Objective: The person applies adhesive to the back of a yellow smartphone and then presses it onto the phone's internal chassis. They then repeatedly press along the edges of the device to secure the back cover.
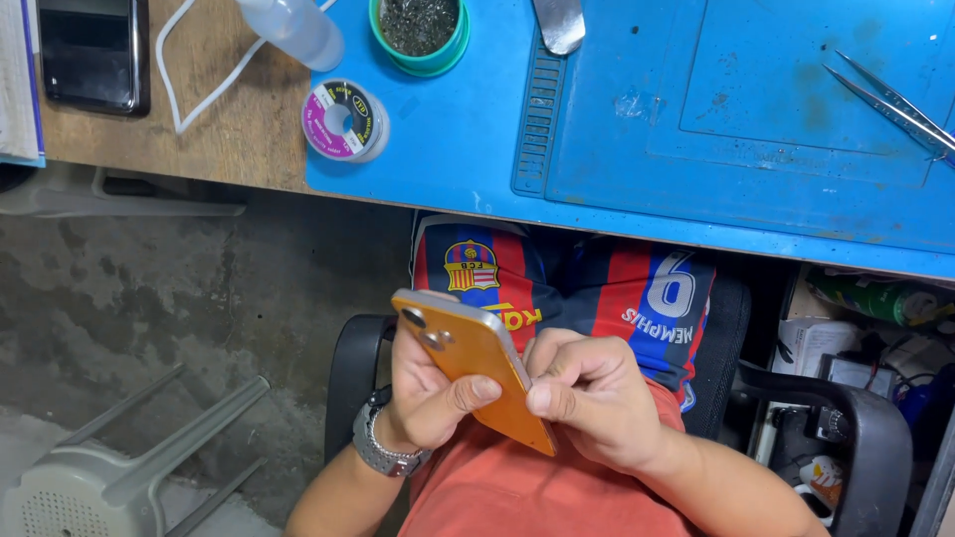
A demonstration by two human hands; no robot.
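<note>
Orange smartphone held back-side up over the lap, below the near edge of the blue repair mat, well apart from everything on the worktop. Left hand, with a metal wristwatch on its wrist, closed around the phone's left edge, thumb pressed across the orange back. Right hand curled against the phone's right edge, thumb tip on the lower part of the back, fingers tucked along the side. To do this well, by the look of it: firm support from the left hand, pressure from the right fingertips kept along the seam rather than on the camera corner, phone kept over the lap in case of a slip. Hidden: the screen side, the right edge under the fingers, and whether any pick or tool sits between the fingers. Cut off beyond the mat's far edge: a green tin of brass wool, a clear bottle, a metal spatula. Tweezers run off the mat's right side; a solder spool lies at its left corner.
</note>
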